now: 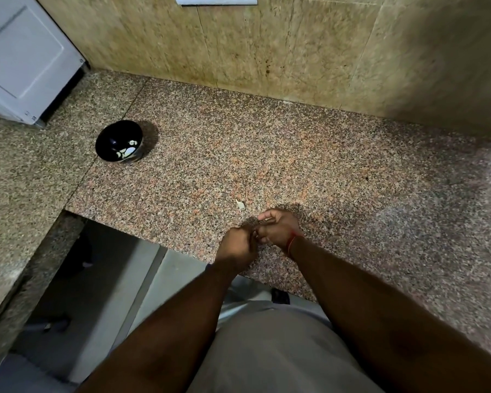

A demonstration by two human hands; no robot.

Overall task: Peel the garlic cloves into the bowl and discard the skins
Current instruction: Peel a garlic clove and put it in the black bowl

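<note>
A small black bowl (119, 141) sits on the speckled granite counter (295, 154), far to the left and well away from the hands. Inside it, against the near-right wall, lie a few pale peeled garlic cloves (129, 150); the rest of the bowl's dark interior shows bare.

Near the front edge of the counter, the two hands meet, fingertips touching. The left hand (237, 248) is curled into a fist-like shape, knuckles up, its fingers tucked toward the right hand (278, 228), whose fingers also curl inward with the thumb raised. Both appear to pinch something small between them, but it is hidden by the fingers, so I cannot tell what they hold. A thin red thread (292, 241) circles the right wrist.

Just beyond the hands, a single pale scrap of garlic skin (240, 204) lies loose on the counter.

At the far left stands a white appliance (26, 58), and a tan stone wall (267, 43) rises behind the counter.
</note>
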